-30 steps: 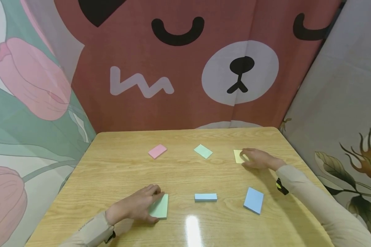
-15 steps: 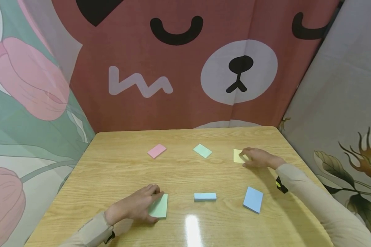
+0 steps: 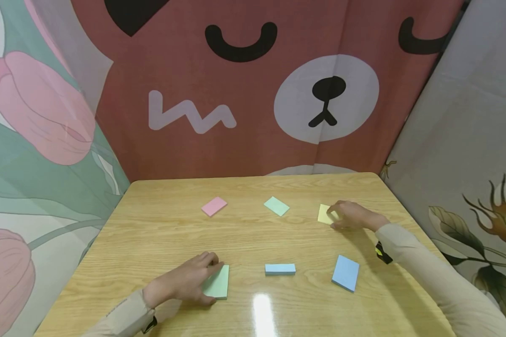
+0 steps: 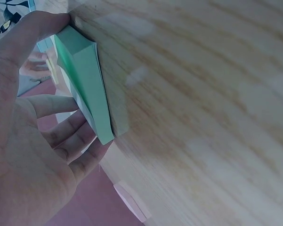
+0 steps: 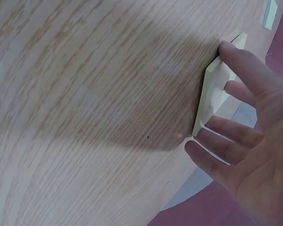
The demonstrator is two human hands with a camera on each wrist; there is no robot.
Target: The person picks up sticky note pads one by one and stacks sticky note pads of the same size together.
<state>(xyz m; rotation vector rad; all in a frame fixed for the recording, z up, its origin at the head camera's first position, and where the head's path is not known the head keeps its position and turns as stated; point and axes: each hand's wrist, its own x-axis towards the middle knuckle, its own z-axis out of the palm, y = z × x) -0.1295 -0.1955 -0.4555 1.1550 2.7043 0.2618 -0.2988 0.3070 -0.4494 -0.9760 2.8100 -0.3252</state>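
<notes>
At the front left of the table, my left hand (image 3: pixel 187 280) grips a light green sticky note pad (image 3: pixel 220 283) by its edges, the thumb at one side and fingertips at the other. In the left wrist view the green pad's (image 4: pixel 92 80) thick side faces the camera, and it lies on the wood. My right hand (image 3: pixel 354 216) reaches to the back right and holds a thinner yellow sticky note pad (image 3: pixel 323 214) between thumb and fingers. The right wrist view has this yellow pad (image 5: pixel 215 92) flat on the table; the hand covers part of its top.
Along the back lie a pink pad (image 3: pixel 214 206) and a pale green pad (image 3: pixel 276 206), both turned at an angle. Nearer the front are a narrow light blue block (image 3: pixel 280 269) and a blue pad (image 3: pixel 346 274). Printed curtains (image 3: pixel 253 154) hang behind the wooden table (image 3: pixel 253 234).
The yellow pad has turned slightly clockwise under my right hand. My left hand and the green pad stay in place.
</notes>
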